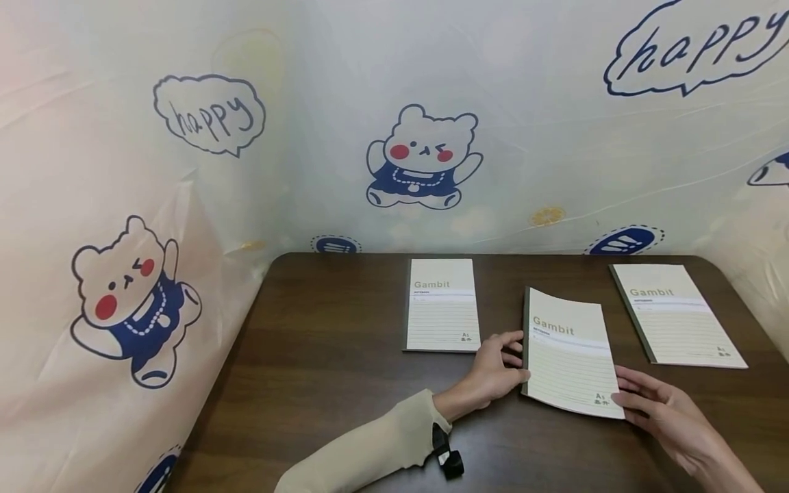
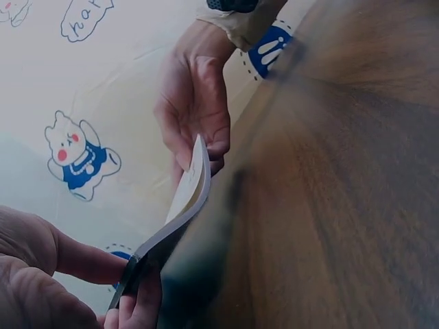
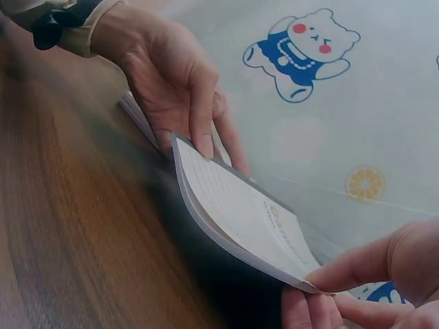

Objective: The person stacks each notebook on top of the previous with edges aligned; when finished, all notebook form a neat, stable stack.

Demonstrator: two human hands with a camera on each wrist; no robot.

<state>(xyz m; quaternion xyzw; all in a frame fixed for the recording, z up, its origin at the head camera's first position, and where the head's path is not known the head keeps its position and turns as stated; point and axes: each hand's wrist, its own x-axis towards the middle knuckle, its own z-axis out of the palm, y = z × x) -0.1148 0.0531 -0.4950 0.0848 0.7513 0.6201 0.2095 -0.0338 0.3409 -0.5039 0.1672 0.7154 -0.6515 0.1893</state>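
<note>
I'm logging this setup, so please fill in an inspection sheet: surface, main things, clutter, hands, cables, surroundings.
Surface: dark brown table, wood-grained.
Main things: held notebook, raised and slightly bent; left notebook and right notebook lying flat.
Clutter: nothing seen.
Hands: left hand grips the held notebook's dark-spined side; right hand pinches its opposite side.
Cables: nothing seen.
Surroundings: pale backdrop printed with bears and "happy" bubbles.

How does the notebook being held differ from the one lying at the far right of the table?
The held notebook is raised off the table, while the far-right notebook lies on it. The held notebook bends in a curve; the far-right notebook looks flat. Both have pale covers reading Gambit and dark spines.
</note>
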